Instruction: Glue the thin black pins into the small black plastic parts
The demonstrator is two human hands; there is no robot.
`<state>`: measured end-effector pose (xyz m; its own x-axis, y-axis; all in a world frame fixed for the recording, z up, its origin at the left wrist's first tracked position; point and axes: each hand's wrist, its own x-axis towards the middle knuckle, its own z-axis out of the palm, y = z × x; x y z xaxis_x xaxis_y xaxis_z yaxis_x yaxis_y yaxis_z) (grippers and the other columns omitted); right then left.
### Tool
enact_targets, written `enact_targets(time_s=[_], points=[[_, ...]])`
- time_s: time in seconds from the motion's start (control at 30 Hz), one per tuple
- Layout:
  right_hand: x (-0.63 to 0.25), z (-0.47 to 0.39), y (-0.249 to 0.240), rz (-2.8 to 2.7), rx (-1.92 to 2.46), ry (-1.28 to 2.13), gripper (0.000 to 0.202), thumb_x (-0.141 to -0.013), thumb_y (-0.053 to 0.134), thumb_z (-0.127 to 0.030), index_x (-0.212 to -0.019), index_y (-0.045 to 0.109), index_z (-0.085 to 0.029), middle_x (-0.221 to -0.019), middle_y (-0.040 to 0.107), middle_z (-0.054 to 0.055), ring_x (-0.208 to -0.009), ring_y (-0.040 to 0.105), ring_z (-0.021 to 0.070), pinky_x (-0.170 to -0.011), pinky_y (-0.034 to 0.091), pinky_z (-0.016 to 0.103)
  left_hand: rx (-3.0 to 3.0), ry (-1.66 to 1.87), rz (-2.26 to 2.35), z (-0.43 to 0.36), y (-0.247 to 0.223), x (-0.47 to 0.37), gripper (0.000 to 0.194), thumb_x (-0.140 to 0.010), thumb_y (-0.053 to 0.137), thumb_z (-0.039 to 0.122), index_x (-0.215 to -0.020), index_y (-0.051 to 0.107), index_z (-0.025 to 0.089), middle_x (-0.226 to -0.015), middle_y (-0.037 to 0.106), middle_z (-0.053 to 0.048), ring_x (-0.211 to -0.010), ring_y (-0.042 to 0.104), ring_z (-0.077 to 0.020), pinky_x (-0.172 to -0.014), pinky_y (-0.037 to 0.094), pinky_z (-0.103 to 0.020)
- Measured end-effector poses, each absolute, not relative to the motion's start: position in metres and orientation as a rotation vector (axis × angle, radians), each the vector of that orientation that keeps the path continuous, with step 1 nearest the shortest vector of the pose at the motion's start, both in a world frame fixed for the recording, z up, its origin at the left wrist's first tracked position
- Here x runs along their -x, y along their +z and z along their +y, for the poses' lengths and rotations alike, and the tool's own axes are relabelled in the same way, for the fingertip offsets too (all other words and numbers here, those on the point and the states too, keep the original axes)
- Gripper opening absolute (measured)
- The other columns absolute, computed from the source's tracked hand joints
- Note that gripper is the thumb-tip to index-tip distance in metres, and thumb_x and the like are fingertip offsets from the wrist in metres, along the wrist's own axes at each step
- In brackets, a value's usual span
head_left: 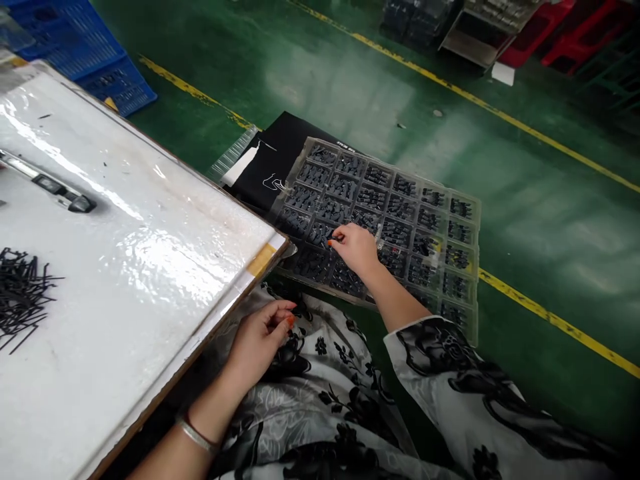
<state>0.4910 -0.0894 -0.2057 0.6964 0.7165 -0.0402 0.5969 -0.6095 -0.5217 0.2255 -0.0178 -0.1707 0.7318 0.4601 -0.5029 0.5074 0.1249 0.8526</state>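
Note:
My right hand (356,248) is over a clear plastic compartment tray (475,267). Between its thumb and forefinger is a small black part (336,239), too small to name more exactly. Similar dark grey pieces (315,175) fill the tray's many cells, several to each. My left hand (263,340) hovers above my lap beside the table edge. Its fingers are loosely curled, with a gap between thumb and forefinger, and nothing shows in them.
On the left, a white table (150,320) covered in clear film carries a pile of thin black strips (23,293) and a utility knife (55,187). A black box (270,157) lies under the tray's far side. Blue crates (75,47) and red stools (590,33) stand farther off.

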Motion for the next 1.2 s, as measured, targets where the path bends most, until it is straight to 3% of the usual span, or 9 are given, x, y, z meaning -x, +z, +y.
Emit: enact_targets(time_s=[0.1,0.27,0.53,0.7,0.93,1.2], points=[[-0.488,-0.089,-0.209,-1.065,2.466,0.319,0.009,-0.076,0.067,-0.026,-0.083,0.07,-0.02,-0.093,0.064,0.006,-0.078,0.059,0.019,-0.066,0.043,0.029,-1.431,-0.038,0.816,-0.017,-0.172,-0.224,0.029,-0.082,0.056,0.033,-0.104,0.063,0.016,-0.083,0.064,-0.005,-0.076,0.062,-0.0174,-0.067,0.052,-0.027],[-0.475,-0.092,-0.204,-1.111,2.44,0.264,0.021,-0.082,0.062,-0.029,-0.102,0.064,-0.021,-0.104,0.06,0.005,-0.082,0.058,0.0176,-0.068,0.042,0.027,-1.37,-0.052,0.77,-0.012,-0.173,-0.219,0.028,-0.082,0.057,0.032,-0.104,0.063,0.016,-0.084,0.065,-0.004,-0.072,0.062,-0.0161,-0.066,0.052,-0.026],[-0.439,-0.08,-0.199,-1.324,2.305,0.343,0.014,-0.088,0.055,-0.023,-0.096,0.067,-0.022,-0.098,0.061,0.003,-0.086,0.058,0.0156,-0.071,0.041,0.024,-1.352,-0.063,0.729,-0.009,-0.176,-0.213,0.027,-0.084,0.057,0.032,-0.105,0.062,0.016,-0.084,0.064,-0.005,-0.07,0.061,-0.0154,-0.065,0.052,-0.026],[-0.421,-0.073,-0.201,-1.472,2.26,0.449,0.011,-0.084,0.061,-0.027,-0.09,0.07,-0.025,-0.095,0.064,0.001,-0.088,0.06,0.0158,-0.07,0.042,0.023,-1.342,-0.056,0.728,-0.009,-0.177,-0.212,0.028,-0.083,0.058,0.033,-0.104,0.063,0.016,-0.083,0.065,-0.005,-0.069,0.061,-0.0156,-0.065,0.052,-0.027],[-0.411,-0.075,-0.202,-1.529,2.324,0.444,0.015,-0.086,0.057,-0.025,-0.097,0.067,-0.024,-0.099,0.064,0.003,-0.091,0.059,0.0185,-0.068,0.042,0.026,-1.365,-0.046,0.7,-0.008,-0.177,-0.212,0.026,-0.084,0.057,0.032,-0.103,0.064,0.016,-0.081,0.065,-0.005,-0.068,0.061,-0.0153,-0.065,0.052,-0.026],[-0.414,-0.076,-0.206,-1.623,2.306,0.38,0.019,-0.091,0.05,-0.025,-0.091,0.069,-0.025,-0.1,0.064,0.002,-0.093,0.054,0.0186,-0.071,0.041,0.027,-1.382,-0.043,0.678,-0.007,-0.178,-0.211,0.025,-0.086,0.055,0.03,-0.104,0.063,0.016,-0.08,0.065,-0.004,-0.068,0.061,-0.0146,-0.066,0.05,-0.025]])
